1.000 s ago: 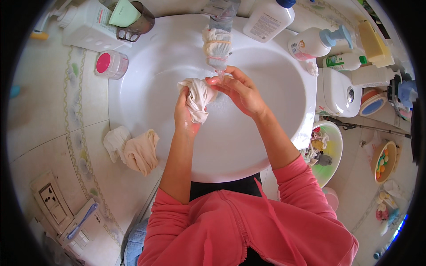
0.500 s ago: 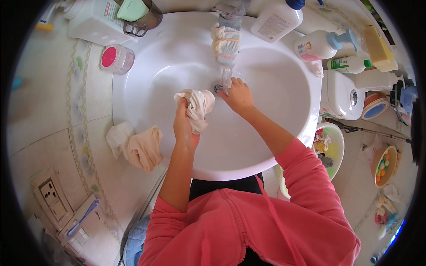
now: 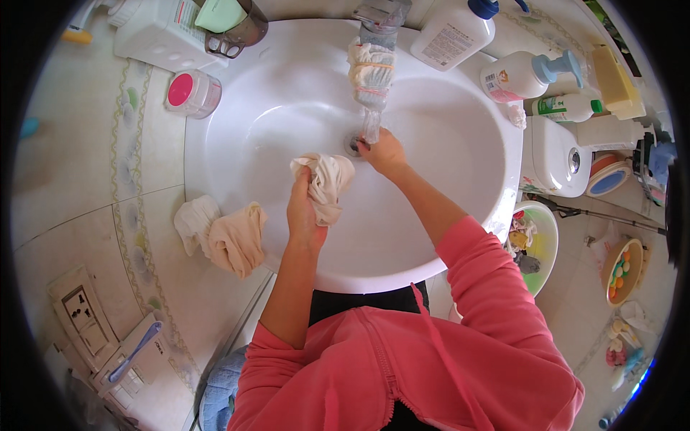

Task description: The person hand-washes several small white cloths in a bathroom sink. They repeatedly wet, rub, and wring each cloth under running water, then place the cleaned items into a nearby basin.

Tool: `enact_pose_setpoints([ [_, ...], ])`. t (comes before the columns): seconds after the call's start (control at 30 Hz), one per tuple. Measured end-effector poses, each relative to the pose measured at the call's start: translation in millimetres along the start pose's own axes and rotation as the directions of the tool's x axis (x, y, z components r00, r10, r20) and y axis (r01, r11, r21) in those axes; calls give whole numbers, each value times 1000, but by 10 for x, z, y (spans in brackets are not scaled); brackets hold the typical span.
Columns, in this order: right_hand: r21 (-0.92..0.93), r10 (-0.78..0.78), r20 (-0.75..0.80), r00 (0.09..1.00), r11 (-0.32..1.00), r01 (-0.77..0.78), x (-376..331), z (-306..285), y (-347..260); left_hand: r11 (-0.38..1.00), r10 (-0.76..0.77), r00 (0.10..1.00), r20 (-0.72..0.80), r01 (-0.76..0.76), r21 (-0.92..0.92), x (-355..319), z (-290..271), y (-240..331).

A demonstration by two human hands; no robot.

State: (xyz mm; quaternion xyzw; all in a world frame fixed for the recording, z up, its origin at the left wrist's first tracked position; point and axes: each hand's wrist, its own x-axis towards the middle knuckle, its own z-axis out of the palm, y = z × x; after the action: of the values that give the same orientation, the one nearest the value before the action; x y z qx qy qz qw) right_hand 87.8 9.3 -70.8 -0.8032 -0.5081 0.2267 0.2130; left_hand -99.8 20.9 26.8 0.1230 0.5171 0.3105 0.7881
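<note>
A wet, cream-coloured cloth [image 3: 329,185] is bunched in my left hand [image 3: 305,205], which is closed round it above the left part of the white washbasin [image 3: 460,208]. My right hand [image 3: 384,154] reaches down to the drain [image 3: 353,145] in the basin's middle. Its fingers are bent together at the drain's right edge, and what lies between them is hidden. Directly above that hand hangs the tap [image 3: 372,65], wrapped in cloth and bands, with a clear plastic sleeve at its end. Two folded cloths, one white [image 3: 195,224] and one beige [image 3: 238,241], lie over the basin's left rim.
Along the back right rim stand a white bottle with a blue cap [image 3: 453,36] and a pump bottle [image 3: 514,75]. A jar with a pink lid [image 3: 194,93] sits at the left rim, near a brown cup [image 3: 241,29]. Below right is a green-rimmed basin [image 3: 546,244].
My left hand and its cloth have shifted slightly right and down. The fingers of my right hand have curled in more at the drain. The whole view has moved slightly.
</note>
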Motion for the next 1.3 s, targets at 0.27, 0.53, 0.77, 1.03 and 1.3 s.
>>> enact_pose_setpoints([
  [0.27, 918, 195, 395, 898, -51, -393, 64, -887, -619, 1000, 10, 999, 31, -10, 15, 475, 370, -194],
  [0.53, 897, 218, -35, 975, 438, -66, -149, -1145, -341, 988, -109, 929, 353, 141, -66, 531, 889, 9],
  [0.77, 937, 151, -99, 984, 346, 41, -211, -754, -616, 955, -25, 905, 425, 148, -259, 494, 890, 23],
  [1.03, 444, -141, -510, 848, 802, 400, -112, -703, -776, 991, 47, 956, 291, -7, -137, 510, 1066, 9],
  [1.3, 499, 70, -457, 887, 846, 190, -96, -746, -768, 996, 64, 993, 98, -57, -73, 633, 1139, -113],
])
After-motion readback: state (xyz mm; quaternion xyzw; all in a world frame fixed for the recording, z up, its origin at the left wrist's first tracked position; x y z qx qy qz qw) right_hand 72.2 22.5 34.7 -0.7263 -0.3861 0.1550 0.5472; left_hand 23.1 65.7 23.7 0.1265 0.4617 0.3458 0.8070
